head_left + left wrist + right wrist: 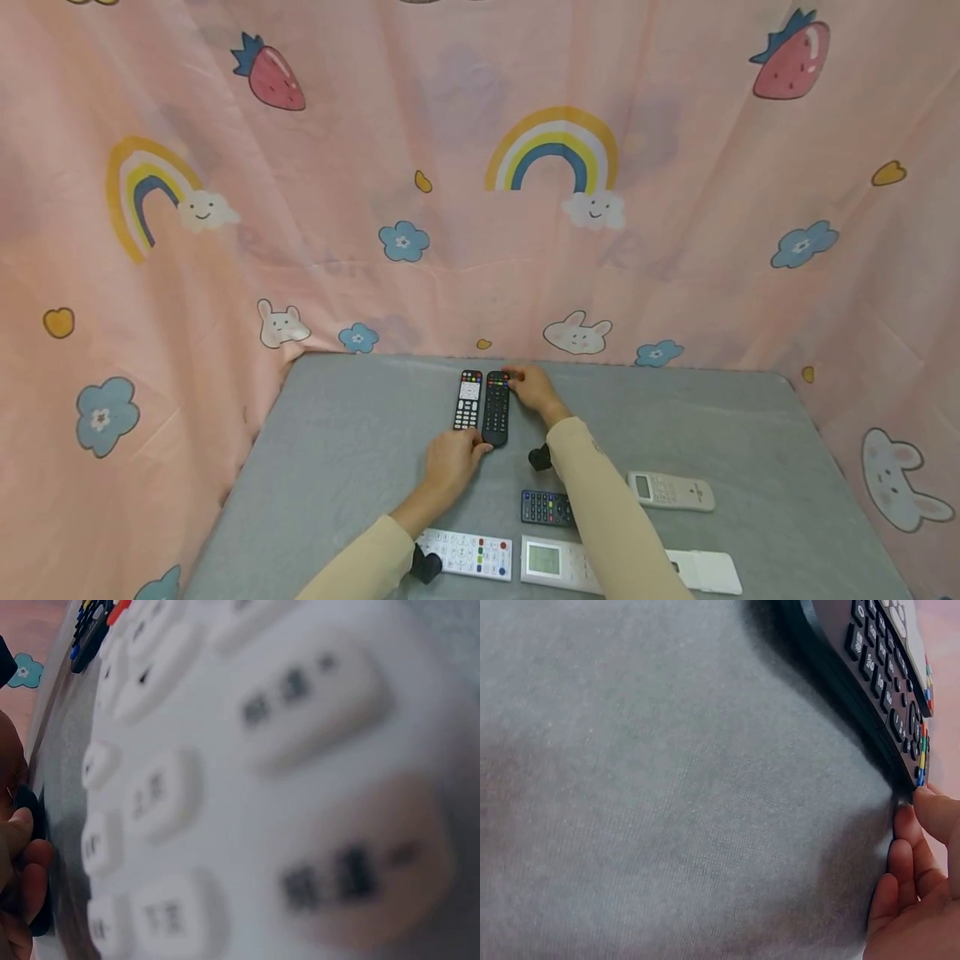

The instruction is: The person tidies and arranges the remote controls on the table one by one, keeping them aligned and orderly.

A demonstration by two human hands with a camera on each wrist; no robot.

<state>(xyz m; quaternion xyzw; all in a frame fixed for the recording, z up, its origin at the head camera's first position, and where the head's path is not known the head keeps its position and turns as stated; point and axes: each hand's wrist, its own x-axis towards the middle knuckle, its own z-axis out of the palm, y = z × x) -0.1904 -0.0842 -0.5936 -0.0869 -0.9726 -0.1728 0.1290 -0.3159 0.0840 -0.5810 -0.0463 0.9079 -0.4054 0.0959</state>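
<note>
A slim black remote control [496, 408] lies lengthwise near the back of the table. Next to it on the left is a black remote with white buttons [468, 398], its near end hidden behind my left hand. My left hand [452, 460] pinches the near end of the slim black remote between thumb and fingers. At the far right corner of that same remote, my right hand [534, 390] has its thumb on the edge and a fingertip at its end. In the right wrist view, the right thumb [936, 814] meets the corner by the coloured buttons.
Closer to me lie a small black remote [546, 507], a white remote with coloured buttons [468, 554], a white remote with a screen [555, 560], a white remote [708, 572] and a cream remote [672, 491]. My right sleeve overlaps some. A pink curtain [450, 292] hangs behind the grey table [360, 417].
</note>
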